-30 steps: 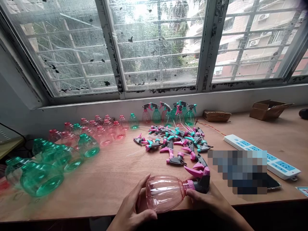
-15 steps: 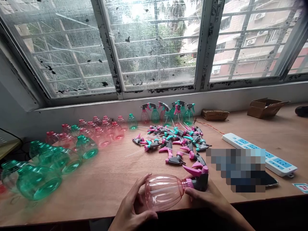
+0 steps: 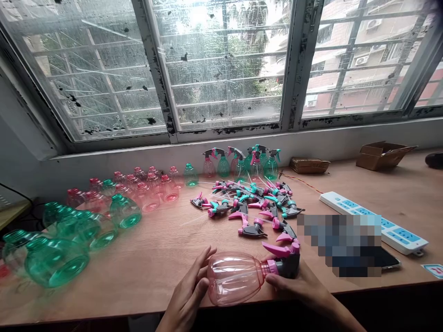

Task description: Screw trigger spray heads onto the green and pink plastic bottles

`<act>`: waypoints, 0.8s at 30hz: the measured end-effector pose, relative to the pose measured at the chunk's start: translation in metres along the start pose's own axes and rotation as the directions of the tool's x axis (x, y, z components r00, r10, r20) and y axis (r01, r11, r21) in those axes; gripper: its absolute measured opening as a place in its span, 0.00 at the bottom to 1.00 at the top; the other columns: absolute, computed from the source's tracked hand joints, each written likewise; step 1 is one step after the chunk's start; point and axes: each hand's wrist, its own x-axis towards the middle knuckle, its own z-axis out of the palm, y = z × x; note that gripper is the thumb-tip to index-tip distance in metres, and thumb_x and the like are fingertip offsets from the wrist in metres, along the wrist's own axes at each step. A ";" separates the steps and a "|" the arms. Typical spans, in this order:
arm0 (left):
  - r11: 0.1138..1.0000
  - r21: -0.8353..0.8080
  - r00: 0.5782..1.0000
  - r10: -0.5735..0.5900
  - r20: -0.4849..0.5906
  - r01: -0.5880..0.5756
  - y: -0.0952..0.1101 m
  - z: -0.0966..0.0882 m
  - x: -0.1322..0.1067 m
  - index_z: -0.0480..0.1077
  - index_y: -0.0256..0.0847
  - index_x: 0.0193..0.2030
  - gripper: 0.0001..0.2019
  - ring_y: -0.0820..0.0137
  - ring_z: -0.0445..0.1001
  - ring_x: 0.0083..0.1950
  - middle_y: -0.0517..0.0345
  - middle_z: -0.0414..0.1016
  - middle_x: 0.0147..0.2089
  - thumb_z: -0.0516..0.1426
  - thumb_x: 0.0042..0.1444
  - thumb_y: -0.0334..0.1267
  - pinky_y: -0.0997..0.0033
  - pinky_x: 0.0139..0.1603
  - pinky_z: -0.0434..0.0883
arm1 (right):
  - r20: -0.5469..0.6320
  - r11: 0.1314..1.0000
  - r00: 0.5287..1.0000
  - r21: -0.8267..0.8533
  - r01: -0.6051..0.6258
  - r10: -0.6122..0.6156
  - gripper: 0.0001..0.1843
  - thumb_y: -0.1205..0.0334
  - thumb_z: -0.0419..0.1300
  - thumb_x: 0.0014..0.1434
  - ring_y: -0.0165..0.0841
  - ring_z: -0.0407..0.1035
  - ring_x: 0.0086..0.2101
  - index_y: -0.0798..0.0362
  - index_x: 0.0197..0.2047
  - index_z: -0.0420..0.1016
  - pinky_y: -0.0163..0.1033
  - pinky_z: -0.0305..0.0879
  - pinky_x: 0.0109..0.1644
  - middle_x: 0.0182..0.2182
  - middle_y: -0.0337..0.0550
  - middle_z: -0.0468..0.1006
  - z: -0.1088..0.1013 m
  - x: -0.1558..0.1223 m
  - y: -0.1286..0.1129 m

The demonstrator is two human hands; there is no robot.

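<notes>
A clear pink spray bottle (image 3: 235, 279) lies sideways above the table's front edge, its grey-and-pink trigger head (image 3: 285, 263) pointing right. My right hand (image 3: 294, 281) grips it at the neck and head, the thumb on the near side of the collar and the other fingers mostly hidden behind. At the rounded base is my left hand (image 3: 192, 286), open, with thumb and fingers apart; its fingertips are beside or just touching the plastic. Beyond the bottle is a loose pile of trigger heads (image 3: 254, 203) in grey, pink and teal, with thin tubes.
Headless green bottles (image 3: 57, 263) and pink bottles (image 3: 148, 196) stand at the left. Several headed spray bottles (image 3: 223, 165) line the wall below the window. On the right are a power strip (image 3: 374, 221), a phone (image 3: 384, 263) partly blurred out, and cardboard boxes (image 3: 380, 156).
My left hand has loosened from the bottle's base: its thumb has come up off the underside. The right hand keeps its hold, and the bottle has barely shifted.
</notes>
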 end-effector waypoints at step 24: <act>0.983 -0.180 0.978 -0.004 0.206 0.042 0.002 -0.001 -0.002 0.55 0.60 0.72 0.50 0.48 0.62 0.72 0.54 0.61 0.74 0.74 0.45 0.49 0.52 0.68 0.67 | -0.097 0.998 0.994 -0.026 0.051 -0.053 0.20 0.49 0.75 0.49 0.37 0.72 0.29 0.53 0.39 0.80 0.40 0.67 0.36 0.26 0.39 0.79 -0.005 0.005 0.015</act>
